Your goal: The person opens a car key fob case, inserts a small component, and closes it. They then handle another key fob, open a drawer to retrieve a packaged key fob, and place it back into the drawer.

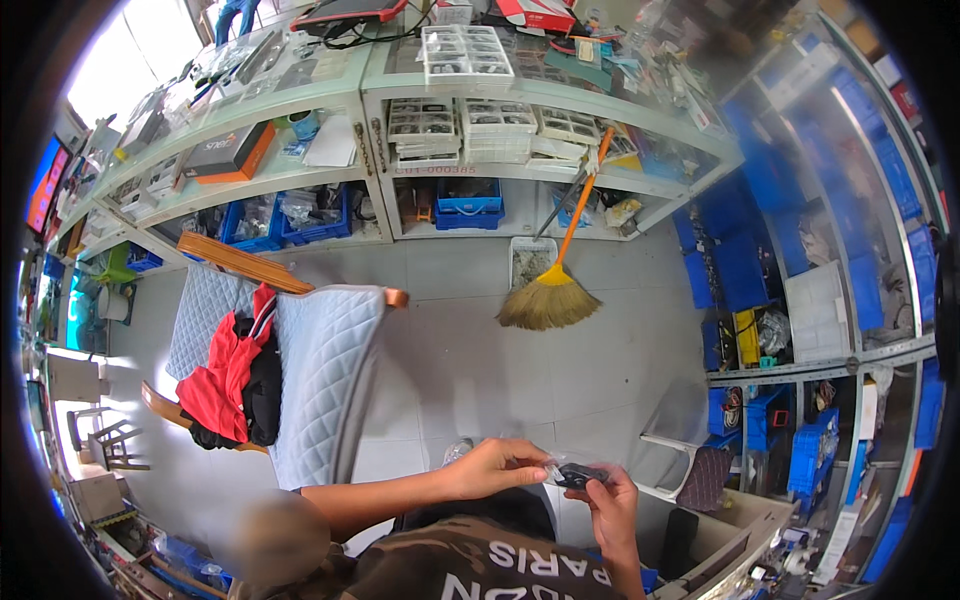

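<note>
My left hand (504,469) pinches the left edge of a small clear plastic bag, its thumb and fingers near the bag's end. Inside the bag lies a small black item (579,475), whose exact kind I cannot tell. My right hand (611,499) grips the bag's right end, thumb on top of the black item. Both hands are close together in front of my body, above the grey floor.
A wooden armchair with a quilted blue cover (326,360) stands at the left, red and black clothing (232,375) on it. Ahead, a straw broom (551,300) and a dustpan (531,259) lean at a glass cabinet (375,82). Shelves with blue bins (814,457) line the right.
</note>
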Tool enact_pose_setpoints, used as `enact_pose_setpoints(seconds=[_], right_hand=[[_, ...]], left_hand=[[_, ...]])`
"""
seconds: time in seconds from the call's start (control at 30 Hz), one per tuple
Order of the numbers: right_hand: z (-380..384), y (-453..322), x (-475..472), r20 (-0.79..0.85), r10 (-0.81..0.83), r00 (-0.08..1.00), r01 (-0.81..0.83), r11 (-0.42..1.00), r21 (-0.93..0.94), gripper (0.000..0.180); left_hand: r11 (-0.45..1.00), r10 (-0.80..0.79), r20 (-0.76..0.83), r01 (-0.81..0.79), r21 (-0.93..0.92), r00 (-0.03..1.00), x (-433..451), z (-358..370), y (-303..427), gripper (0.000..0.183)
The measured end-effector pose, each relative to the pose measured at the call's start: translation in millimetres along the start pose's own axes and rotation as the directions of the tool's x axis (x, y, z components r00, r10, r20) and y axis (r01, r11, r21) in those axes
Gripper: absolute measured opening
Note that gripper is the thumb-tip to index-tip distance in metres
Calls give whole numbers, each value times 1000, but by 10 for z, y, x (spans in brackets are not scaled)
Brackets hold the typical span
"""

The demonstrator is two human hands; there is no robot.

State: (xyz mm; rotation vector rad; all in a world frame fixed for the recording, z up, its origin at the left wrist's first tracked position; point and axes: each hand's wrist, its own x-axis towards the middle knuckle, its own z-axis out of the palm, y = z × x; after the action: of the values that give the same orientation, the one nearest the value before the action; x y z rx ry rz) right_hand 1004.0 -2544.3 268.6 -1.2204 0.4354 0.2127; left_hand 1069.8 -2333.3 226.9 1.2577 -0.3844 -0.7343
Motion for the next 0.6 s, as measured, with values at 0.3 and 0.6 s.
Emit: enact_pose_setpoints(seconds=[0.3, 0.6], right_hand=[[-457, -782, 2017, 120, -38, 992, 44, 998, -53, 28], [-20, -1342, 4418, 184, 52, 982, -40, 997, -67, 25]], left_hand=[[994, -76, -375, 98, 39, 924, 1893, -352, 318, 17], [972, 75, -764, 123, 198, 641, 2461, -2054, 919, 31]])
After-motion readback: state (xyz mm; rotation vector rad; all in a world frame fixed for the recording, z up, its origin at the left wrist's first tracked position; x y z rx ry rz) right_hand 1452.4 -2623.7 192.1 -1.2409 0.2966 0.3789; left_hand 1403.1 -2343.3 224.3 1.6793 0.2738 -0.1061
